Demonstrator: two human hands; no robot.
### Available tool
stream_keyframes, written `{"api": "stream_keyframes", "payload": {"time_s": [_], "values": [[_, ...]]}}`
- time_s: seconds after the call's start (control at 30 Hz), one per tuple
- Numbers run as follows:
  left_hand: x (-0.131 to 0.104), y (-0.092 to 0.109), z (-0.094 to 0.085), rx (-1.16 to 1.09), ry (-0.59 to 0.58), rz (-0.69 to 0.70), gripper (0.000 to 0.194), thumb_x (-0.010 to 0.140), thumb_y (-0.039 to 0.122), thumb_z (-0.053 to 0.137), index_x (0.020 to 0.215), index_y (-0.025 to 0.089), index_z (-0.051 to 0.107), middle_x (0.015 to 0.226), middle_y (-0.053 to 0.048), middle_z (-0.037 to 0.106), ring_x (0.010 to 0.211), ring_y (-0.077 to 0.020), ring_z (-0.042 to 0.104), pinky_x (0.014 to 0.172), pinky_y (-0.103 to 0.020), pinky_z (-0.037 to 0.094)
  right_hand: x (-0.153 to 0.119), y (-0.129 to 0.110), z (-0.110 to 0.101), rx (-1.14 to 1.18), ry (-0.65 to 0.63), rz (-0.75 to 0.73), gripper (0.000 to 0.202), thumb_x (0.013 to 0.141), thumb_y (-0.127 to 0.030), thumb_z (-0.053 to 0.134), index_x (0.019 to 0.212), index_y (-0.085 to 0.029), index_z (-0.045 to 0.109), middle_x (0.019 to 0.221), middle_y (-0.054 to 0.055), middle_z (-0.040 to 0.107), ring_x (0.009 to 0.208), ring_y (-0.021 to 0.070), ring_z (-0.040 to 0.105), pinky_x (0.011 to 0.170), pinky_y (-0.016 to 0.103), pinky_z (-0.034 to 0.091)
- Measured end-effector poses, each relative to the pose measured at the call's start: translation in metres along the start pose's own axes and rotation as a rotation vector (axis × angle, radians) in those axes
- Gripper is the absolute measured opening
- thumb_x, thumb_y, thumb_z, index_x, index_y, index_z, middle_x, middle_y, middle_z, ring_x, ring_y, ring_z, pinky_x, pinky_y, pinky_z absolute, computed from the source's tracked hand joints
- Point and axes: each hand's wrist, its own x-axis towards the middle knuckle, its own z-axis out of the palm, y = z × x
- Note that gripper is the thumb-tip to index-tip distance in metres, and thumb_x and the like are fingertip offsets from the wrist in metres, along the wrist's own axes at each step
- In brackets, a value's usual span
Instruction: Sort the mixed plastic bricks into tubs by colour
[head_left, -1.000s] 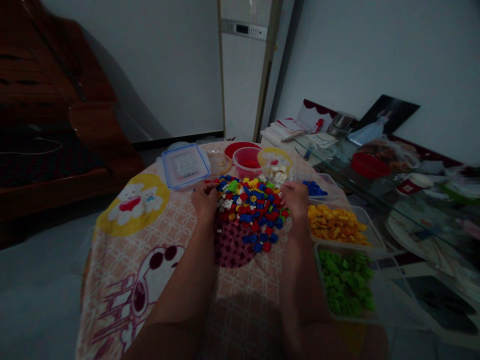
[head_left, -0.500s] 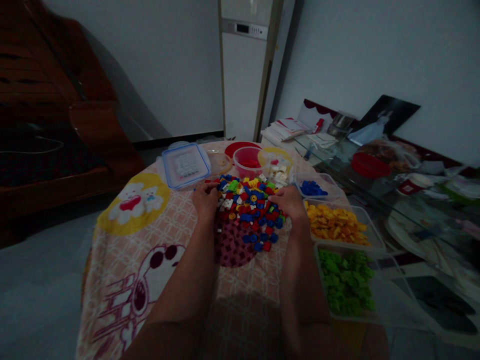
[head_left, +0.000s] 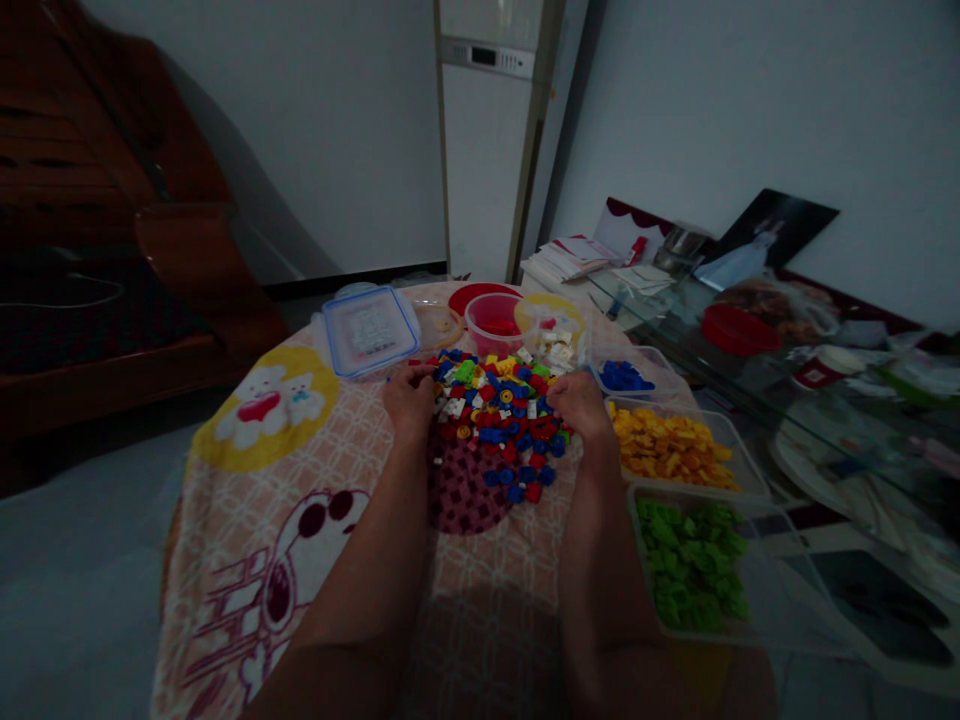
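Observation:
A mixed heap of small toy building bricks in red, blue, white, yellow and green lies on the patterned tablecloth. At the heap's left edge rests my left hand, its fingers bent inward and closed; whatever they may grip is hidden. On the opposite side my right hand is closed in a pinch against the bricks, and I cannot make out what is between thumb and fingers. Just beyond the right hand sit white bricks and a clear tub of blue bricks.
Clear boxes of yellow bricks and green bricks stand along the right edge. Behind the heap are a pink-rimmed bowl with red pieces and a blue-edged lid. A cluttered glass table stands to the right.
My right hand's fingertips have drawn back slightly to the right and closed up, uncovering a white brick in the heap. The left hand has hardly moved.

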Motion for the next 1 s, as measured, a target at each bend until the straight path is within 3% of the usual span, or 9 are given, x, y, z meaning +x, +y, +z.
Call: {"api": "stream_keyframes", "payload": {"time_s": [0.13,0.4,0.53,0.67,0.77,0.93,1.0], "values": [[0.0,0.001,-0.001,0.01,-0.01,0.004,0.029,0.082,0.019,0.06,0.099,0.021,0.083,0.101,-0.006,0.081,0.099,-0.024,0.073,0.095,-0.034,0.054,0.004,0.002,-0.002,0.107,0.104,0.026,0.024,0.078,-0.013,0.058,0.08,-0.017,0.082,0.071,0.008,0.077,0.075,0.0224,0.075,0.073,0.029,0.057],[0.001,0.0,0.0,0.012,-0.003,-0.003,0.028,0.081,0.021,0.06,0.097,0.022,0.083,0.099,-0.004,0.081,0.097,-0.0238,0.073,0.095,-0.034,0.055,0.018,0.025,0.003,0.594,0.57,0.256,0.043,0.084,-0.025,0.048,0.114,-0.009,0.076,0.079,0.01,0.077,0.059,0.0205,0.072,0.05,0.027,0.056],[0.001,-0.001,0.001,0.015,-0.003,0.001,0.029,0.081,0.02,0.06,0.098,0.021,0.084,0.101,-0.005,0.081,0.1,-0.024,0.074,0.097,-0.034,0.054,0.022,0.033,0.005,0.814,0.775,0.321,0.044,0.085,-0.02,0.046,0.121,-0.008,0.068,0.081,0.009,0.075,0.064,0.0203,0.074,0.057,0.03,0.062],[0.0,-0.001,0.001,0.01,0.003,0.011,0.03,0.082,0.021,0.06,0.1,0.02,0.084,0.105,-0.006,0.081,0.102,-0.0245,0.073,0.099,-0.035,0.054,0.025,0.035,0.003,0.964,0.867,0.345,0.05,0.081,-0.013,0.045,0.127,-0.01,0.062,0.087,0.008,0.074,0.072,0.0186,0.076,0.065,0.03,0.064],[0.0,0.001,-0.001,0.02,-0.002,-0.001,0.029,0.082,0.021,0.06,0.099,0.021,0.084,0.102,-0.006,0.081,0.1,-0.0248,0.074,0.097,-0.035,0.055,0.022,0.031,0.0,0.928,0.758,0.312,0.047,0.079,-0.015,0.047,0.121,-0.011,0.067,0.079,0.004,0.073,0.064,0.0181,0.073,0.058,0.029,0.062],[0.0,0.002,-0.001,0.022,-0.003,0.001,0.03,0.082,0.019,0.059,0.098,0.021,0.084,0.102,-0.005,0.081,0.1,-0.0241,0.073,0.098,-0.035,0.054,0.005,0.01,-0.005,0.647,0.177,0.184,0.025,0.076,-0.024,0.059,0.089,-0.013,0.077,0.055,-0.002,0.064,0.042,0.0153,0.056,0.042,0.025,0.045],[0.0,0.002,-0.001,0.025,-0.011,0.0,0.031,0.082,0.019,0.058,0.1,0.02,0.084,0.102,-0.005,0.081,0.101,-0.0243,0.073,0.099,-0.035,0.054,-0.001,0.002,-0.005,0.555,0.026,0.118,0.018,0.076,-0.023,0.06,0.08,-0.015,0.076,0.052,-0.004,0.061,0.04,0.0126,0.052,0.041,0.023,0.04]]}}
